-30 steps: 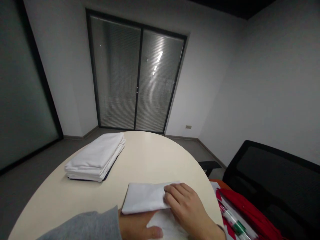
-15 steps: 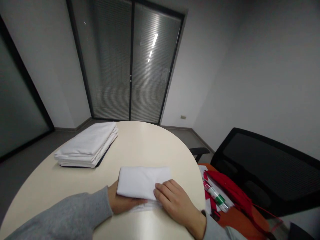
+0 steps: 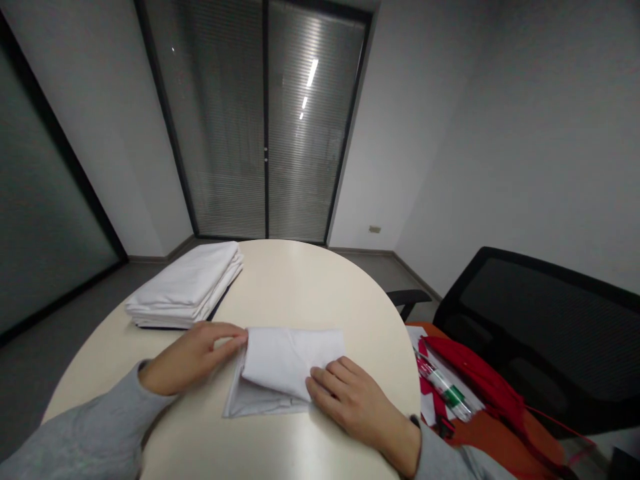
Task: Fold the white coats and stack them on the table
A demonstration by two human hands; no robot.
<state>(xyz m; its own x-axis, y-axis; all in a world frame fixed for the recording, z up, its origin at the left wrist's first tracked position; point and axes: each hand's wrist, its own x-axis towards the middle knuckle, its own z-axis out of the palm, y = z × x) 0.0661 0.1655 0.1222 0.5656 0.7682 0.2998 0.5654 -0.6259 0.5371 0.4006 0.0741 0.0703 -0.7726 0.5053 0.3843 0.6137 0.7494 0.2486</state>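
A folded white cloth [image 3: 293,357] lies on the round table in front of me. Its upper layer sits a little raised and askew over the lower layer, which shows at the front left. My left hand [image 3: 193,353] pinches the cloth's far left corner between thumb and fingertips. On the right side, my right hand [image 3: 347,400] has its bent fingers pressed together over the cloth's edge; its thumb is hidden. A stack of folded white cloth [image 3: 187,283] rests at the table's far left, with a dark layer at the bottom.
The pale round table [image 3: 305,283] has a curved edge. To the right stands a black mesh chair [image 3: 540,320] with an orange seat, holding a red strapped item [image 3: 470,370] and a clear plastic bottle with green on it [image 3: 453,397]. Glass panels with blinds [image 3: 300,167] stand behind.
My left hand has come out from under the cloth's upper layer and moved to its far left corner. That layer has dropped lower. The right hand has stayed on the cloth.
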